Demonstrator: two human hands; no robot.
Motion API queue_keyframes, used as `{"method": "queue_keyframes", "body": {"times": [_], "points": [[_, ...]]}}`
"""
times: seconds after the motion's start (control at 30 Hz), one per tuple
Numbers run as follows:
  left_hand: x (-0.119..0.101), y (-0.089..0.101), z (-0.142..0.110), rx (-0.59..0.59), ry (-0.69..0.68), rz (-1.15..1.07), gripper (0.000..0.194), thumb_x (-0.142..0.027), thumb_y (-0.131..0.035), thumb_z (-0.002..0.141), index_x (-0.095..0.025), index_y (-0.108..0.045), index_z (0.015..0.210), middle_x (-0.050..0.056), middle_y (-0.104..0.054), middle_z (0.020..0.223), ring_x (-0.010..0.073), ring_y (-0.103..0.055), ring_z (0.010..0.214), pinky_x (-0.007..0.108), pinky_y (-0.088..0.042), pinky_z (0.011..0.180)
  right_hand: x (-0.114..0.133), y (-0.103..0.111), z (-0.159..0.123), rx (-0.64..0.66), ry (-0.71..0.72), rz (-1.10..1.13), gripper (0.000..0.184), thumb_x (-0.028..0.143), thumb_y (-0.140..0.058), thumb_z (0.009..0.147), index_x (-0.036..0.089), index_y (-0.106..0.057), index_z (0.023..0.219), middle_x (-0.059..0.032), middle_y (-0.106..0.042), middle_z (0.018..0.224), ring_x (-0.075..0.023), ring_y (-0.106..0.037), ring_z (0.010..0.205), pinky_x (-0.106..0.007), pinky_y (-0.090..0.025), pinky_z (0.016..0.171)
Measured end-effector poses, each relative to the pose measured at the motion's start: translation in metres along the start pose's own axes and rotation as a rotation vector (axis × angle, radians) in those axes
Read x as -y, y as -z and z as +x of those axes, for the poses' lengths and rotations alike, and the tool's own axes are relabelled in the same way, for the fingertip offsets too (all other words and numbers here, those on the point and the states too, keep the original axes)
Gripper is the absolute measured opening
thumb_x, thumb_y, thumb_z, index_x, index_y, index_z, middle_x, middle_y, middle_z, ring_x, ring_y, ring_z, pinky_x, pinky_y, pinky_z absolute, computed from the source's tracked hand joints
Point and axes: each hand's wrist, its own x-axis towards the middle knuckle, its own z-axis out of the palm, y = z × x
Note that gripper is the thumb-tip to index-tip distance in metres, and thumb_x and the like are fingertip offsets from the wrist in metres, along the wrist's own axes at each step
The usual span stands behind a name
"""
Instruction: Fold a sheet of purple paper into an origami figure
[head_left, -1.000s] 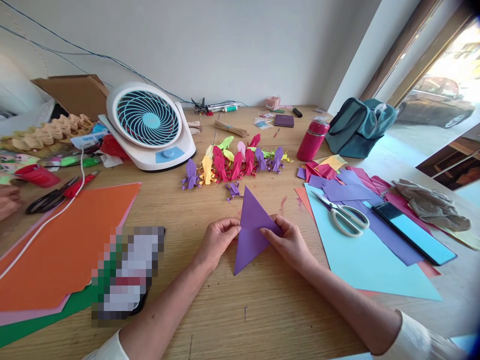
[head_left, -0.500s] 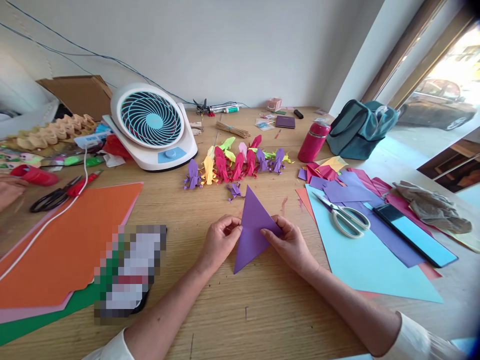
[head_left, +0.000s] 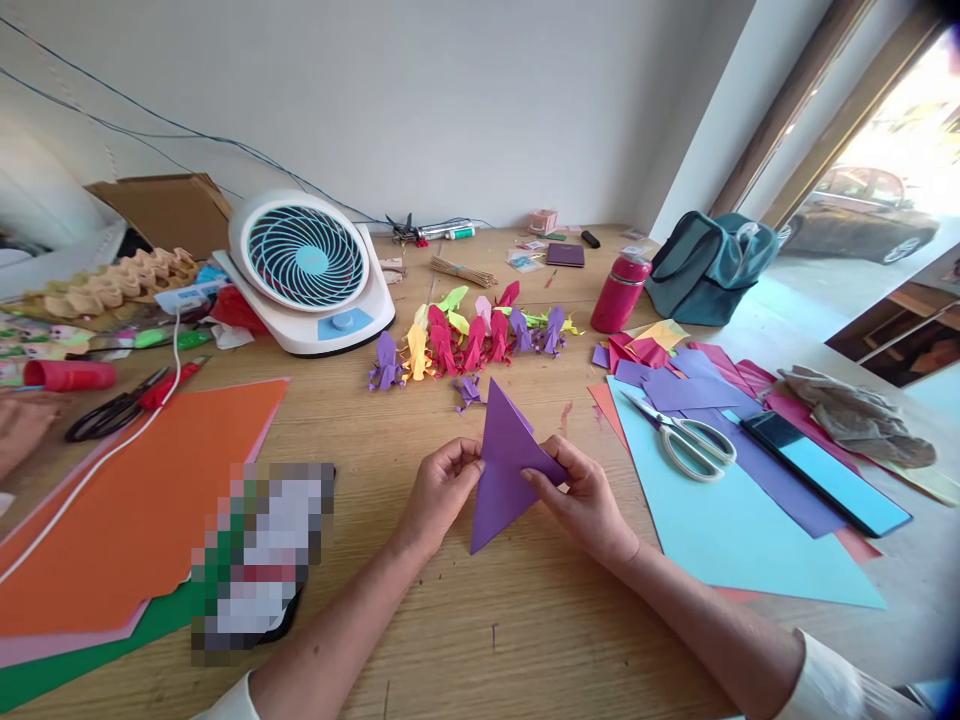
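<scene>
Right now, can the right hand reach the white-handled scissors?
Probably yes: the scissors lie uncovered on the blue sheet, with nothing standing between them and the right hand, though it would first have to release the purple paper.

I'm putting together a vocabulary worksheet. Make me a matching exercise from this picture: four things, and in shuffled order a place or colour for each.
Things:
1. Purple paper triangle
2. White-handled scissors
3. Pinkish-red bottle
4. Fan

Places and colours:
A. Lying on a light blue sheet
B. White, with a blue panel at the front
C. Between the left hand and the right hand
D. Standing beside the teal bag

Right pairs: 1-C, 2-A, 3-D, 4-B.
</scene>
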Motion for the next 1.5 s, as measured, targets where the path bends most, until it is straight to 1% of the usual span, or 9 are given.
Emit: {"method": "queue_keyframes", "body": {"times": [0.13,0.27,0.4,0.53,0.73,0.97,1.17,1.27,1.5], "points": [[0.0009,-0.0002,-0.0004,0.054,-0.075,0.002,0.011,-0.027,-0.063,0.082,-0.016,-0.065,0.084,0.0,-0.063,0.077,0.013,-0.054,0.07,0.023,-0.043,0.066,0.0013,-0.0008,0.0015,-0.032,-0.071,0.117,0.009,0.03,-0.065,0.087,0.022,-0.06,0.088,0.001,-0.057,0.079,-0.0133,-0.05,0.07,-0.024,-0.041,0.063],[0.0027,-0.0004,-0.001,0.066,-0.117,0.03,0.013,-0.029,-0.062,0.083,-0.016,-0.064,0.083,0.001,-0.062,0.077,0.0134,-0.054,0.071,0.023,-0.043,0.067,0.0037,-0.0008,0.0051,-0.027,-0.277,0.443,0.04,0.037,-0.074,0.079,0.025,-0.059,0.114,-0.003,-0.066,0.101,-0.0174,-0.06,0.086,-0.027,-0.049,0.072],[0.0036,-0.0002,-0.0004,0.036,-0.132,0.073,0.013,-0.029,-0.063,0.082,-0.016,-0.065,0.079,0.002,-0.062,0.08,0.014,-0.055,0.074,0.023,-0.044,0.068,0.003,-0.0006,0.0063,0.051,-0.408,0.536,0.032,0.043,-0.077,0.076,0.019,-0.069,0.096,-0.0031,-0.07,0.089,-0.016,-0.06,0.077,-0.027,-0.048,0.069],[0.0036,-0.001,0.0001,0.013,-0.15,0.06,0.014,-0.03,-0.066,0.08,-0.016,-0.066,0.079,0.005,-0.064,0.092,0.0175,-0.058,0.088,0.024,-0.047,0.073,-0.0012,-0.0024,0.0048,0.045,-0.404,0.535,0.03,0.044,-0.077,0.075,0.018,-0.071,0.088,-0.0017,-0.069,0.08,-0.0147,-0.058,0.071,-0.027,-0.047,0.067],[0.0014,-0.0052,-0.0028,-0.024,-0.066,0.073,0.019,-0.032,-0.068,0.078,-0.016,-0.063,0.069,-0.002,-0.059,0.064,0.0109,-0.052,0.061,0.021,-0.043,0.06,-0.0034,-0.0052,0.0057,-0.029,-0.397,0.479,0.026,0.042,-0.077,0.076,0.018,-0.07,0.081,0.001,-0.063,0.071,-0.0121,-0.051,0.063,-0.025,-0.041,0.06],[-0.0015,-0.0084,-0.0073,-0.112,-0.074,0.168,0.021,-0.032,-0.067,0.077,-0.016,-0.062,0.065,-0.003,-0.058,0.06,0.0096,-0.05,0.057,0.02,-0.04,0.056,0.0003,-0.0049,0.007,-0.046,-0.387,0.424,0.024,0.039,-0.075,0.076,0.017,-0.066,0.074,0.0023,-0.057,0.065,-0.0119,-0.047,0.061,-0.024,-0.037,0.056],[0.0008,-0.0086,-0.006,-0.073,-0.018,0.086,0.021,-0.033,-0.069,0.074,-0.016,-0.061,0.065,-0.003,-0.058,0.061,0.0098,-0.052,0.057,0.02,-0.042,0.056,0.002,-0.0027,0.0068,-0.018,-0.372,0.439,0.023,0.039,-0.076,0.077,0.019,-0.067,0.083,0.0014,-0.06,0.072,-0.0131,-0.051,0.065,-0.025,-0.041,0.06],[0.0019,-0.0085,-0.0051,-0.049,0.022,0.016,0.023,-0.035,-0.071,0.073,-0.016,-0.061,0.067,-0.003,-0.059,0.062,0.0102,-0.053,0.057,0.021,-0.044,0.056,-0.0007,-0.0014,0.0071,-0.01,-0.378,0.449,0.025,0.041,-0.076,0.077,0.019,-0.064,0.078,0.0018,-0.059,0.07,-0.0126,-0.05,0.064,-0.025,-0.04,0.059],[0.003,-0.0076,-0.0046,-0.059,-0.043,0.049,0.023,-0.034,-0.072,0.074,-0.016,-0.06,0.067,-0.003,-0.057,0.062,0.0095,-0.05,0.056,0.02,-0.041,0.055,0.0016,0.0023,0.0096,0.008,-0.406,0.479,0.034,0.046,-0.079,0.072,0.018,-0.061,0.07,0.0018,-0.058,0.065,-0.0123,-0.048,0.061,-0.026,-0.038,0.058]]}}
